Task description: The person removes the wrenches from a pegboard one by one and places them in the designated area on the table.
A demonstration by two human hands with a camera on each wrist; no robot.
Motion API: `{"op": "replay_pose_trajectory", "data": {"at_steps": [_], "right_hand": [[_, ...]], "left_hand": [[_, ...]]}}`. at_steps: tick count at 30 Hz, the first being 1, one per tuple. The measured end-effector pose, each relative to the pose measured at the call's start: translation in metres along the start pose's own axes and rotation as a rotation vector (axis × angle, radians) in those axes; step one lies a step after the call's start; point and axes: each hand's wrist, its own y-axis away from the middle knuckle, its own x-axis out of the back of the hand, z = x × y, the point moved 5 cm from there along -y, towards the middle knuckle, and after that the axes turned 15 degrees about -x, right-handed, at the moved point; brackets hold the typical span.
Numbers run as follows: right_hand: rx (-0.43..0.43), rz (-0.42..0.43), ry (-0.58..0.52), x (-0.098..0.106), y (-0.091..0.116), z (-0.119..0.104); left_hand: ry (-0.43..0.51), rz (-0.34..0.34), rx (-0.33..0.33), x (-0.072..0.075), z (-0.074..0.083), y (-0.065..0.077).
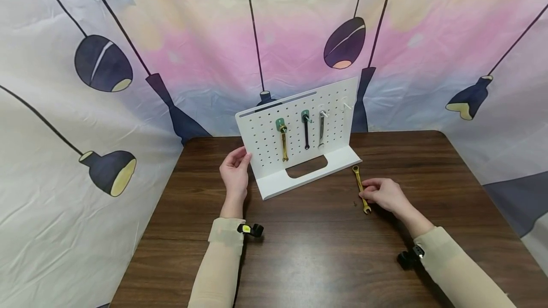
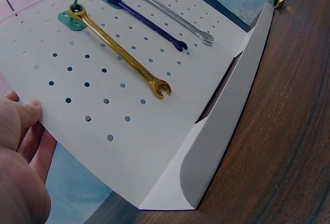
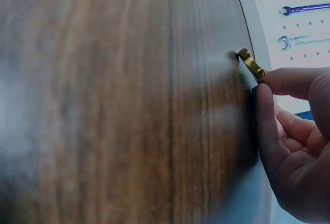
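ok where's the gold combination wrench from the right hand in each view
Head: gold combination wrench, right of centre, below the right end of the white pegboard, in the right hand
Left wrist: top right corner, partly in view
Right wrist: right of centre, above mid-height, one end showing
Shared landmark: white pegboard

The board (image 1: 262,151) stands on the far part of the worktop (image 1: 299,241), its left end nearer the person, with the backdrop (image 1: 299,37) behind. Three wrenches hang on it in a row: left wrench (image 1: 284,146), middle wrench (image 1: 306,134), right wrench (image 1: 321,129). A further hook (image 1: 346,105) is right of them. The left fingers (image 1: 233,157) are at the board's left edge. A loose wrench (image 1: 360,185) is before the board's right end, between the right fingers (image 1: 371,182).
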Motion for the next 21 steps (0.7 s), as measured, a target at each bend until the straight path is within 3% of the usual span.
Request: {"op": "replay_pose_trajectory", "data": {"at_steps": [9,13,21], "right_hand": [[0.013,0.083,0.1,0.003,0.002,-0.001],[0.014,0.081,0.1,0.004,0.002,0.0],[0.006,0.068,0.082,0.004,0.003,-0.001]], "left_hand": [[-0.005,0.0,0.011,-0.001,0.0,0.0],[-0.009,0.003,0.018,0.0,0.0,0.0],[-0.001,0.016,0.012,0.004,-0.026,-0.003]]}}
